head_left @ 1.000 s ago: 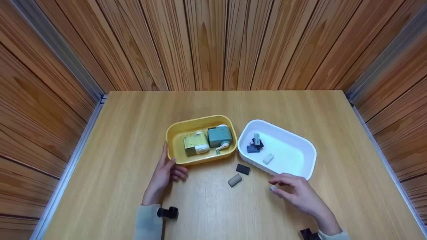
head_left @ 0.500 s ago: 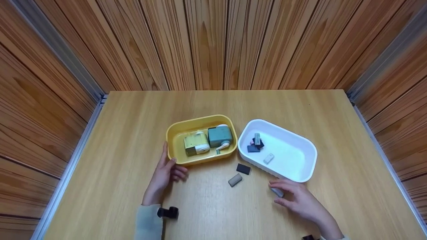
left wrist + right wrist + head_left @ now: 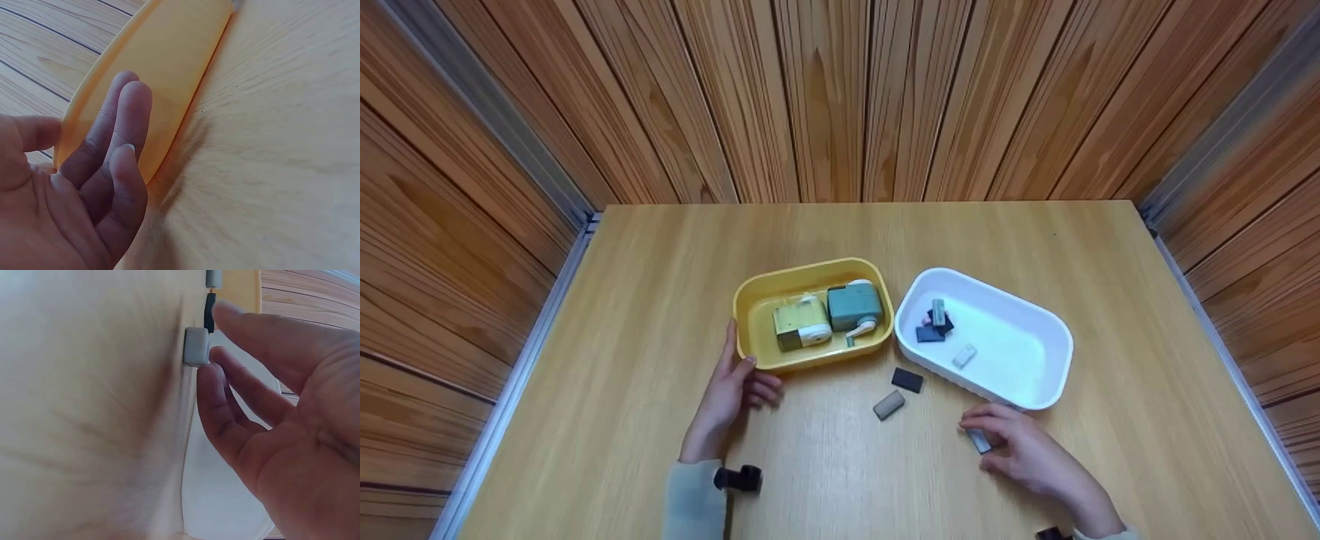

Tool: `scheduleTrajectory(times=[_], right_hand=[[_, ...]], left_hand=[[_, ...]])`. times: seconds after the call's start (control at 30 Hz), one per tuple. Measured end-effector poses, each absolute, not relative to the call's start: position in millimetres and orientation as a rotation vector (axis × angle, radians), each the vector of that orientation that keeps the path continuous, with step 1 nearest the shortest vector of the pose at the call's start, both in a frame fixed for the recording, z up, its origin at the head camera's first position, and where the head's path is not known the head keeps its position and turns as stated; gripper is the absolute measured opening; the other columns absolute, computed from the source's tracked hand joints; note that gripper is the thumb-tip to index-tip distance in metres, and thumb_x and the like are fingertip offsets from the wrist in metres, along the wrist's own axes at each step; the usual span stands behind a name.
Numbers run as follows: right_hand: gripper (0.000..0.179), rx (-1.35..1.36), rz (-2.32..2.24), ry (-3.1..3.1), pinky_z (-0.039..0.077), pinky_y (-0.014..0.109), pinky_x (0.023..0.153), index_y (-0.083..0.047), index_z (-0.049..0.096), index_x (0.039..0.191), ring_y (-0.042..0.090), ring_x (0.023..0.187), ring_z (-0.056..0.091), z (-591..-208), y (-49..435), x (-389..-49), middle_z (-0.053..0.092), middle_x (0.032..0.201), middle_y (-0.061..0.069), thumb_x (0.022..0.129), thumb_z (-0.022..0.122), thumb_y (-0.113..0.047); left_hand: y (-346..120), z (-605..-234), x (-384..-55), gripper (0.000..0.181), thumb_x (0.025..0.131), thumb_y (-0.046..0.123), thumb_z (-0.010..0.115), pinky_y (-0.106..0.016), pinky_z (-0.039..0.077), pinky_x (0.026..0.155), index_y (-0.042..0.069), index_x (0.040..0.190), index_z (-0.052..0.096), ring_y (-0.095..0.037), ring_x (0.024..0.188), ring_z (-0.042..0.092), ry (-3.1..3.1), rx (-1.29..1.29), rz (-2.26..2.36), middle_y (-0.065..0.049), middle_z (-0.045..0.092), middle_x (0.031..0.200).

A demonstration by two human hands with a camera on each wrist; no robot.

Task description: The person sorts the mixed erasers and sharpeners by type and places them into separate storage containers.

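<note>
A small grey eraser-like block [image 3: 979, 441] sits at my right hand [image 3: 1024, 446], between index finger and thumb in the head view. In the right wrist view the block [image 3: 196, 346] is at the fingertips, with the thumb [image 3: 230, 315] apart from it. My left hand [image 3: 727, 394] rests against the near left corner of a yellow tub [image 3: 750, 300], its other fingers relaxed below the rim. Inside the tub lie a yellow-green device [image 3: 799, 322] and a teal crank device [image 3: 855, 306], like pencil sharpeners.
A white tub [image 3: 1027, 352] stands right of the yellow one, holding a pale block [image 3: 964, 356] and several dark and grey pieces [image 3: 931, 334]. A black block [image 3: 907, 380] and a grey-brown block [image 3: 889, 406] lie on the table in front.
The grey block, mostly hidden by the right fingers at first, now shows more fully and has turned. The right hand has shifted slightly; the left hand stays at the yellow tub.
</note>
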State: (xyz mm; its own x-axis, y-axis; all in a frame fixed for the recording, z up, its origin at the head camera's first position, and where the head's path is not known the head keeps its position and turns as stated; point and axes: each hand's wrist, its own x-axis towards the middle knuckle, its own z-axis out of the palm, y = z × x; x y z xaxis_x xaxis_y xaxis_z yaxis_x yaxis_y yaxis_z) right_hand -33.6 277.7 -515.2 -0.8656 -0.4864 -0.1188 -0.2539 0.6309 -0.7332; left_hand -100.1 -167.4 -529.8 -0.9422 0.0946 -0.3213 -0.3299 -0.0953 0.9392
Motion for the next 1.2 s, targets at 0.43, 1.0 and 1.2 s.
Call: scheduleTrajectory(times=[0.43, 1.0, 1.2], right_hand=[[0.043, -0.516, -0.961, 2.572, 0.048, 0.038, 0.091, -0.015, 0.07, 0.122, 0.019, 0.108, 0.057, -517, 277, -36, 0.061, 0.122, -0.003, 0.082, 0.078, -0.002], [0.045, -0.558, -1.192, 2.477, 0.053, 0.028, 0.08, -0.008, 0.069, 0.122, 0.014, 0.094, 0.062, -509, 278, -36, 0.066, 0.117, 0.003, 0.082, 0.083, -0.024], [0.046, -0.582, -1.214, 2.485, 0.055, 0.029, 0.08, -0.007, 0.07, 0.121, 0.014, 0.092, 0.063, -502, 276, -36, 0.068, 0.113, 0.001, 0.082, 0.083, -0.027]], left_hand=[[-168, -529, -102, 0.063, 0.109, 0.024, 0.034, -0.036, 0.051, 0.063, 0.054, 0.155, 0.003, -0.036, 0.076, 0.069, 1.889, -0.273, 2.11, -0.023, 0.071, 0.093], [-167, -530, -101, 0.063, 0.109, 0.023, 0.034, -0.035, 0.05, 0.062, 0.053, 0.155, 0.004, -0.036, 0.075, 0.069, 1.882, -0.247, 2.134, -0.023, 0.071, 0.091], [-167, -530, -100, 0.064, 0.109, 0.023, 0.034, -0.036, 0.051, 0.062, 0.051, 0.156, 0.002, -0.036, 0.074, 0.069, 1.894, -0.249, 2.125, -0.023, 0.071, 0.09]])
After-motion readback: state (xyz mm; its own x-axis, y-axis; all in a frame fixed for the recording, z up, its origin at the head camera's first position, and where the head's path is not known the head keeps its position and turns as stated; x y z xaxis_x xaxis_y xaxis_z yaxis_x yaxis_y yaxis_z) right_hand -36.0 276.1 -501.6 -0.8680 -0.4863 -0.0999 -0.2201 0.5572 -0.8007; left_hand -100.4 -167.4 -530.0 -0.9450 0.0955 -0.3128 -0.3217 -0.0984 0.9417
